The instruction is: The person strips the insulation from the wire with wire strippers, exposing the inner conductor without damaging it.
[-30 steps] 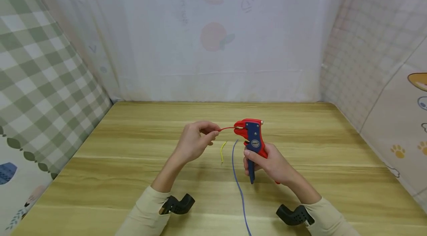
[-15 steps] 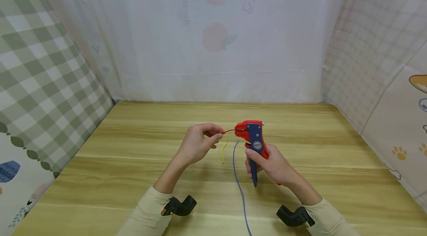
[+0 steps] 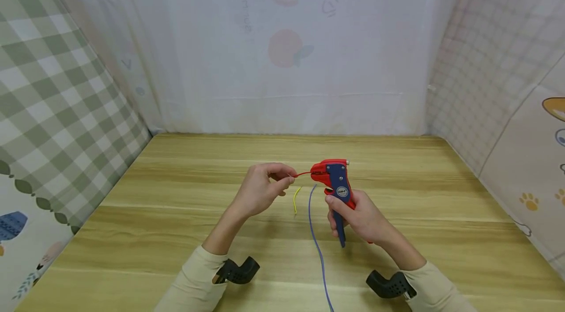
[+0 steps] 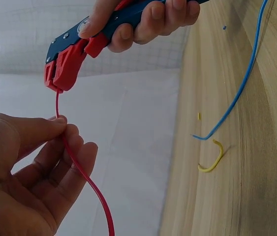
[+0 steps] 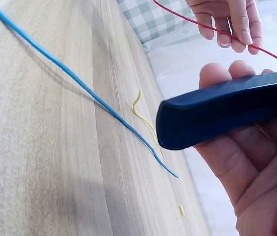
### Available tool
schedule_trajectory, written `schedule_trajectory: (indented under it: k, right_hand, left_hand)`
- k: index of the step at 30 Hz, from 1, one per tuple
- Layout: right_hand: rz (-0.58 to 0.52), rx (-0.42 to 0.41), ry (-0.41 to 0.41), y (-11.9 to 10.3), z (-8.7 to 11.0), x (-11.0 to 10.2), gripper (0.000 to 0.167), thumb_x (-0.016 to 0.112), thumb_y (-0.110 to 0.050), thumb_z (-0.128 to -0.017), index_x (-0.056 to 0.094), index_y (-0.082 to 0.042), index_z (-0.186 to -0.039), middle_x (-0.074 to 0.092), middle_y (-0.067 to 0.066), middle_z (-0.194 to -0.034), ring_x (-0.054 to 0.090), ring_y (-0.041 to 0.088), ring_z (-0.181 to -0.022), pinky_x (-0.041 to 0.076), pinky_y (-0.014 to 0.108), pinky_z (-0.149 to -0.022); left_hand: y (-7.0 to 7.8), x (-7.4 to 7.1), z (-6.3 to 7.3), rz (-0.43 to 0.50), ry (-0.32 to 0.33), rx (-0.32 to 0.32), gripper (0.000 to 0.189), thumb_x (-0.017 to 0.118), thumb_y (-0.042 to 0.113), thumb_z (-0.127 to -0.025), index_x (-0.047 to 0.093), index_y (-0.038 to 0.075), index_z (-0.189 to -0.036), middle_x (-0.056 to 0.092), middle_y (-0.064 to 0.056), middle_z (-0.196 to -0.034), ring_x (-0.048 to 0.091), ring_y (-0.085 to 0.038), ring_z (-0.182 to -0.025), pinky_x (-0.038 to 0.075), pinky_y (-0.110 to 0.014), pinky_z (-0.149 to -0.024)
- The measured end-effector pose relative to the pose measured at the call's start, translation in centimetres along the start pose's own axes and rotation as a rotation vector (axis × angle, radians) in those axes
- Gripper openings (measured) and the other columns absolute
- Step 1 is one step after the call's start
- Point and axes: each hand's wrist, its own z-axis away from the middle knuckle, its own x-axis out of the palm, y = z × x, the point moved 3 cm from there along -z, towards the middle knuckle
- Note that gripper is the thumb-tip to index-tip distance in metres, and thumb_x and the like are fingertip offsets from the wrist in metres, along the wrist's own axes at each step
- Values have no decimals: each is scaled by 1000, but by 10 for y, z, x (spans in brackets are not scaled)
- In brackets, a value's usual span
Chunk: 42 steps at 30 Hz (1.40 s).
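My left hand point(image 3: 260, 192) pinches a red wire point(image 4: 86, 176) between thumb and index finger, and the rest of the wire trails down past the palm. The wire's far end runs into the red jaws of a blue and red wire stripper point(image 3: 337, 179). My right hand point(image 3: 359, 214) grips the stripper by its handles, nose toward the left hand, above the table. In the head view the jaws look closed together around the wire end. From the right wrist the dark blue handle point(image 5: 222, 108) lies across the curled fingers.
On the wooden table point(image 3: 154, 223) lie a long blue wire point(image 3: 319, 253) and a short curved yellow wire point(image 3: 295, 201). Small yellow point(image 4: 199, 116) and blue scraps point(image 4: 224, 27) rest near them. A white sheet point(image 3: 212, 57) hangs behind, with patterned cloth at both sides.
The stripper's jaws have come together on the red wire, and its blue handle has swung toward the right palm. The left hand has shifted slightly right, nearer the tool.
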Motion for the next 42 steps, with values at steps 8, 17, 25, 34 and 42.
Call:
schedule_trajectory:
  k: [8,17,25,34,42]
  right_hand:
    - [1,65,59,1,-1,2,33,52,-26,-112,55,1,-95,63,2,-68,66,20,-55,61,39,-58]
    - [11,121,88,4,-1,6,43,55,-31,-111,50,12,-106,63,3,-65,64,18,-52,58,38,-53]
    - [5,152,122,4,-1,10,43,59,-32,-109,50,10,-110,63,6,-65,63,18,-50,58,36,-52]
    - [51,209,240,7,-1,8,42,66,-36,-105,54,4,-97,58,6,-56,56,18,-43,49,30,-44]
    - [48,197,182,8,-3,6,44,62,-35,-107,53,8,-110,60,8,-60,59,19,-46,53,32,-47]
  left_hand:
    - [-2,1,0,-17,-5,-42,10,73,5,-98,80,8,-104,77,-6,-92,71,-26,-80,64,-34,-69]
    - [-6,0,-1,-116,-17,-58,8,74,9,-97,80,14,-99,78,-1,-90,67,-11,-81,55,-27,-67]
    - [-10,1,-2,-106,-30,-73,6,75,9,-96,80,14,-97,76,0,-88,65,-11,-77,53,-27,-67]
    - [-11,2,-3,-99,-44,-63,6,75,8,-96,79,11,-96,75,-4,-83,64,-9,-73,52,-26,-67]
    - [-12,1,0,-77,-47,-89,5,75,9,-96,79,11,-98,77,-3,-90,66,-10,-76,56,-27,-70]
